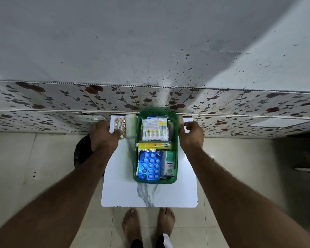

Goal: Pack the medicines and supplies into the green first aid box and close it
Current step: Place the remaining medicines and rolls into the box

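The green first aid box [135, 158] stands open on a small white marble-look table [149, 196], its blurred lid [151, 109] raised at the far end. Inside lie a blue blister pack [150, 166], a small green-and-white carton [169, 166], a yellow packet [154, 145], a pack of cotton swabs [155, 134] and a white leaflet box [154, 123]. Left of the box lie a white bandage roll [131, 126] and a strip of gold capsules [120, 126]. My left hand [103, 137] grips that strip's near end. My right hand [192, 136] closes around a second pale roll [181, 120] at the box's right side.
The table's far edge butts against a flower-patterned wall panel [61, 102]. A dark round object [81, 151] sits on the tiled floor under my left forearm. My bare feet [149, 226] stand at the table's near edge.
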